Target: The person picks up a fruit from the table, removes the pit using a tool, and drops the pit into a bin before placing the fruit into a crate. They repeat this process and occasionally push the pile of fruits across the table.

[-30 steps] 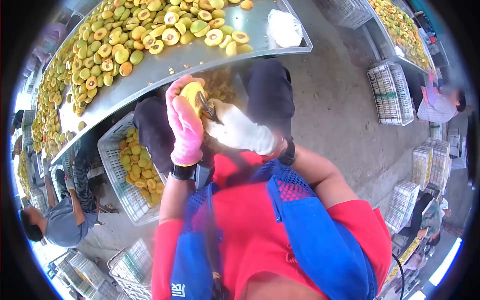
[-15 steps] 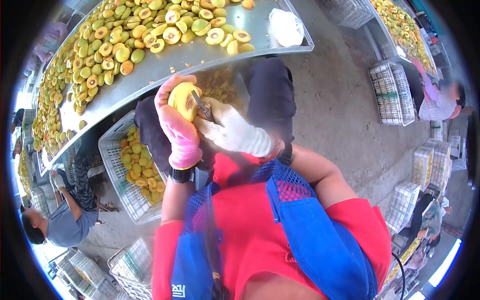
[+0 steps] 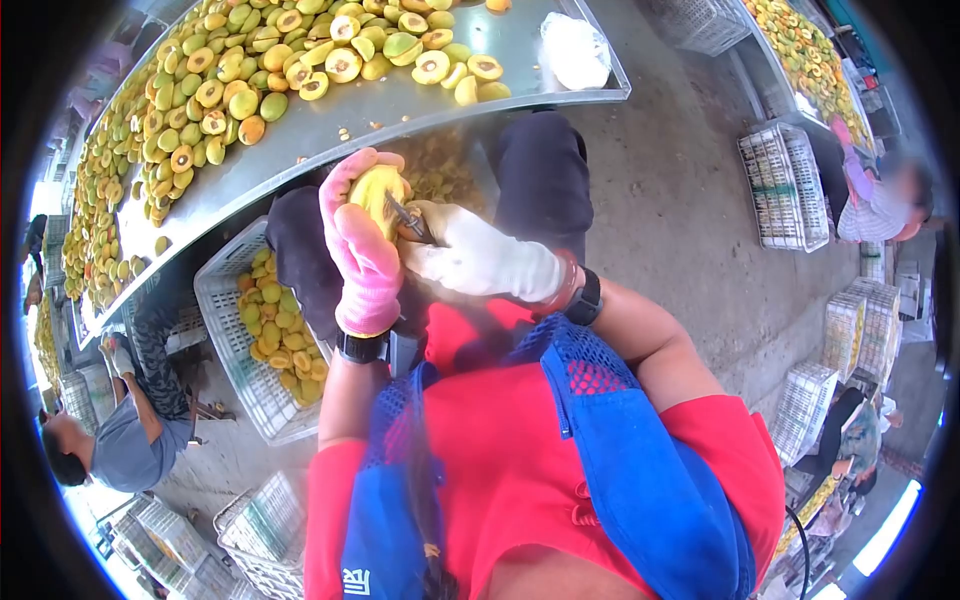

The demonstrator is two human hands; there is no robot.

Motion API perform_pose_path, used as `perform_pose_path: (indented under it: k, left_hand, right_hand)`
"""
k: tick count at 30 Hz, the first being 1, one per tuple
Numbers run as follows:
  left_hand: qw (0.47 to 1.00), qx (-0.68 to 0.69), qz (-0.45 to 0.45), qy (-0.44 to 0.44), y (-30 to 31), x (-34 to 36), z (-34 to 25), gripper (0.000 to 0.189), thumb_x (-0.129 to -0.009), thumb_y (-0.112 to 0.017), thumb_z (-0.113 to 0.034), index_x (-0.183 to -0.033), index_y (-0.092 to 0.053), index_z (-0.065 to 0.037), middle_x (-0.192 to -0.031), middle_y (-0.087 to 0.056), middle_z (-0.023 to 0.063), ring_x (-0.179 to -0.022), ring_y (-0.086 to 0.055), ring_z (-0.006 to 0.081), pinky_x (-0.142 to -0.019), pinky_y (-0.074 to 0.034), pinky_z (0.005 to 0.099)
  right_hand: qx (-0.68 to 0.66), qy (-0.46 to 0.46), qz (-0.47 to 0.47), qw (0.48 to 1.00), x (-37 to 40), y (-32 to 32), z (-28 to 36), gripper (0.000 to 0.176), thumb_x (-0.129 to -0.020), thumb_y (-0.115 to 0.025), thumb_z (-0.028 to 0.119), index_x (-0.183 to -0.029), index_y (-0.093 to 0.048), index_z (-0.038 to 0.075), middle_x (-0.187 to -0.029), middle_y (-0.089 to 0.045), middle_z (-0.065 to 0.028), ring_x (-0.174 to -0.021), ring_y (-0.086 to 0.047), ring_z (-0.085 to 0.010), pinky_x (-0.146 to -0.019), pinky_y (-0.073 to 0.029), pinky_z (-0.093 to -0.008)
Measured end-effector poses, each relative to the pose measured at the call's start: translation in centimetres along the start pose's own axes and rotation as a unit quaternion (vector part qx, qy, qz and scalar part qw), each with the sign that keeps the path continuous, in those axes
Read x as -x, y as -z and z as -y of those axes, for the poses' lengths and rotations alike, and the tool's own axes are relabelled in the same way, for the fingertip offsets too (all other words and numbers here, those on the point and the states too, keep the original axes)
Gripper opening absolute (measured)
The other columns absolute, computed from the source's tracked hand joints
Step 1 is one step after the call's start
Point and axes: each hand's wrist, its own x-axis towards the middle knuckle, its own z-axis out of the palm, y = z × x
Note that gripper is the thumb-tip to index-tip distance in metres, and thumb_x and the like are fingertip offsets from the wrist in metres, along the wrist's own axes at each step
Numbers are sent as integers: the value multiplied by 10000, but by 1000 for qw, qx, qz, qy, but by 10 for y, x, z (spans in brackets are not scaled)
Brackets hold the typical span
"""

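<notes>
My left hand (image 3: 360, 245), in a pink glove, is closed around a yellow peach half (image 3: 378, 197) above my lap. My right hand (image 3: 470, 250), in a white glove, grips a small pointed metal tool (image 3: 410, 222). The tool's tip is at the right side of the peach half, against or just in front of its cut face. That face is turned partly away, and my fingers cover the tool's handle. Beyond my hands, many halved peaches (image 3: 275, 60) are heaped on a metal table (image 3: 400, 110), some with brown pits showing.
A white plastic crate (image 3: 225, 300) holding peach halves (image 3: 285, 330) stands left of my legs. A crumpled white plastic bag (image 3: 575, 52) lies at the table's corner. More crates (image 3: 785, 185) and a person (image 3: 885, 195) are at right; another person (image 3: 145, 430) sits at left.
The peach half has turned in my left hand, so its brown centre shows less. My right wrist and forearm have shifted slightly right, with the tool still against or near the fruit.
</notes>
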Motion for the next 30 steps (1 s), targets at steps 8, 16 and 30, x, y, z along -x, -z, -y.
perform_pose_path:
  k: [8,16,30]
  left_hand:
    - [999,-15,15,-31,4,0,7,683,-1002,-464,-600,-1345,-443,-9,-1207,-604,171,-945,-605,200,-873,-506,337]
    - [993,42,6,115,-5,-10,-27,566,-1057,-411,-496,-1232,-547,25,-1120,-652,160,-927,-642,207,-846,-527,350]
    - [974,117,85,173,7,-11,-29,790,-990,-310,-685,-1069,-648,25,-938,-671,175,-802,-623,238,-752,-503,363]
  right_hand:
    - [-34,1,30,999,-3,4,-8,173,-985,-548,273,-971,-473,118,-639,-458,30,-438,-452,-79,-325,-329,-254]
    - [-23,11,17,1000,0,-2,-4,176,-1001,-529,302,-983,-486,133,-658,-452,45,-439,-428,-60,-333,-321,-247]
    - [-100,-113,120,981,11,4,19,75,-1000,-563,202,-1005,-536,132,-765,-514,56,-613,-478,-47,-523,-381,-216]
